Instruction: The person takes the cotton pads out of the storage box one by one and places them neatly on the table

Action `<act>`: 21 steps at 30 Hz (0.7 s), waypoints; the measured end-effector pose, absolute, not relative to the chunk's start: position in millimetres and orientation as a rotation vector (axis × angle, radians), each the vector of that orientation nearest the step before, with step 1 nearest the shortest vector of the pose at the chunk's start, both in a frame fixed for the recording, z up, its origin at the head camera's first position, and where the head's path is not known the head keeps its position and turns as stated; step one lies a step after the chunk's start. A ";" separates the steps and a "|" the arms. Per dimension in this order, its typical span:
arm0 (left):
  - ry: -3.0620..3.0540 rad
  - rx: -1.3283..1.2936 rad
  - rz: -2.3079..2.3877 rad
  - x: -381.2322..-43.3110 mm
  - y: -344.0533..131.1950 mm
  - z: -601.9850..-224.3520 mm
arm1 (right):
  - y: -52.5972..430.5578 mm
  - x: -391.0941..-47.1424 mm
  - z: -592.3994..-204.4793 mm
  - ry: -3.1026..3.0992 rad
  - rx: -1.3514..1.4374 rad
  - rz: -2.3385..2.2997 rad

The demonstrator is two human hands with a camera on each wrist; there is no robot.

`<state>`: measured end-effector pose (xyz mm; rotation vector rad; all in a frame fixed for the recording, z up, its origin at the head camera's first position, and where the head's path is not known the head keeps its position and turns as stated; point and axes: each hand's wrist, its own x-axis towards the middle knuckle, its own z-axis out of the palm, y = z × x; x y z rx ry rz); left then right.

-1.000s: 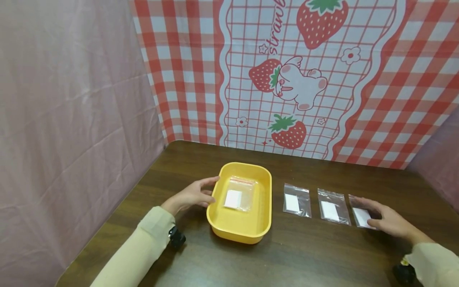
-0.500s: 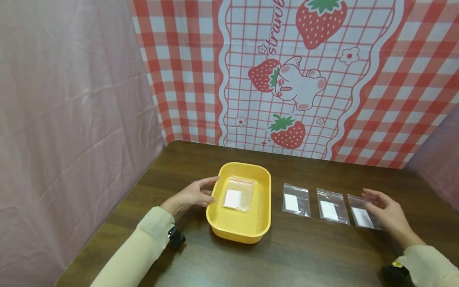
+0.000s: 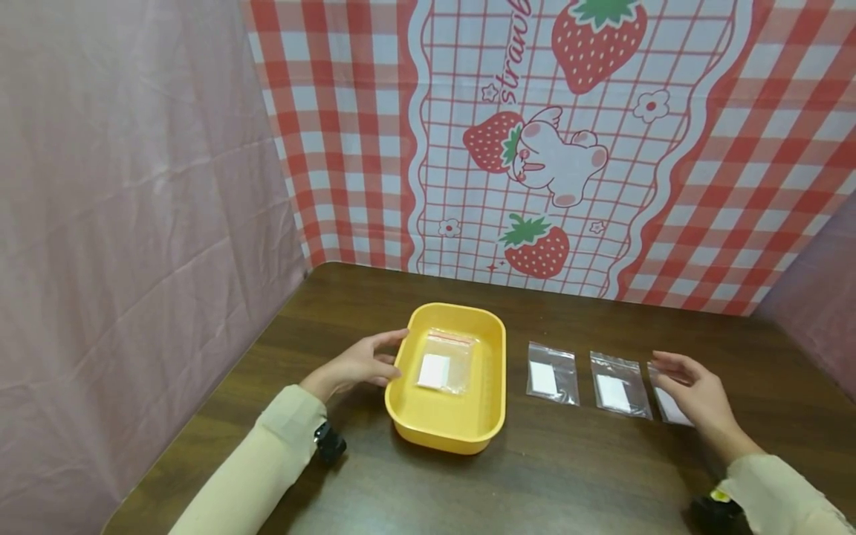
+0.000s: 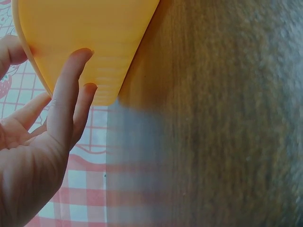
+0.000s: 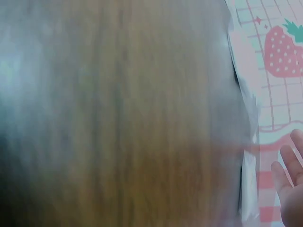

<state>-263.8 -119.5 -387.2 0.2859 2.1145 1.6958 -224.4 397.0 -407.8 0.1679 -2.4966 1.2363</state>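
Note:
My left hand (image 3: 357,364) is at the left rim of a yellow plastic tray (image 3: 498,371), thumb and index finger touching the rim; the left wrist view shows other fingers (image 4: 68,90) extended along the outer wall. A clear zip bag (image 3: 458,371) with a white insert lies inside the tray. To the tray's right, three similar zip bags lie in a row: the near one (image 3: 565,379), the middle one (image 3: 635,386) and the far-right one (image 3: 669,409). Above the last, my right hand (image 3: 702,401) hovers with relaxed fingers, holding nothing and partly covering it.
Everything lies on a dark wooden table (image 3: 535,475). A red-checked strawberry cloth (image 3: 361,148) hangs behind it, and a pink curtain (image 3: 147,223) hangs on the left. A small black device (image 3: 330,443) is worn at the left wrist.
My right hand has lifted from the far-right zip bag and shifted left over its upper part. My left hand, the tray and the bags look unmoved.

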 end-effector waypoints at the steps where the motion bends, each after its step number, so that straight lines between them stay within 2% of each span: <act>1: 2.112 0.289 1.695 -263.8 -119.4 -387.2 | 394.7 -224.6 -407.9 -2.489 0.167 1.238; 12: 2.103 0.294 1.702 -263.7 -119.7 -387.8 | 370.4 -225.1 -405.6 -2.499 0.143 1.277; 21: 2.112 0.292 1.691 -263.5 -119.4 -387.3 | 350.8 -230.0 -405.9 -2.386 0.319 1.400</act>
